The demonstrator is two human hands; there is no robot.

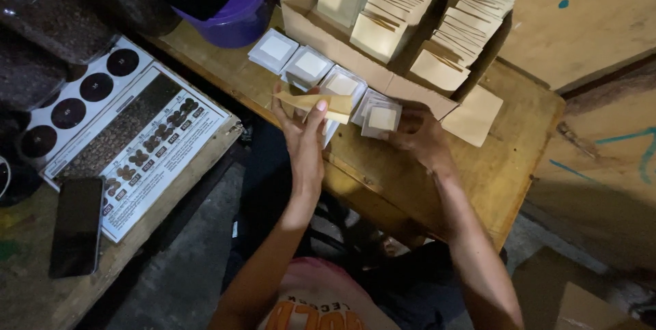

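My left hand (303, 140) holds a flat tan paper pouch (316, 104) by its edge, above a wooden bench (499, 166). My right hand (422, 140) grips a small white square packet (382, 119) just right of it. Three more white packets (275, 49) (309, 65) (342, 84) lie in a row on the bench, along the front wall of an open cardboard box (328, 37). The box holds several rows of tan pouches (471, 19) standing on edge. One loose tan pouch (473, 115) lies flat beside the box, right of my right hand.
A purple bucket (236, 19) stands at the bench's far left. To the left is a lower table with a printed chart (133, 142), a black phone (76, 226) and jars of dark beans (55, 16). Plywood boards (588, 22) lean at the right.
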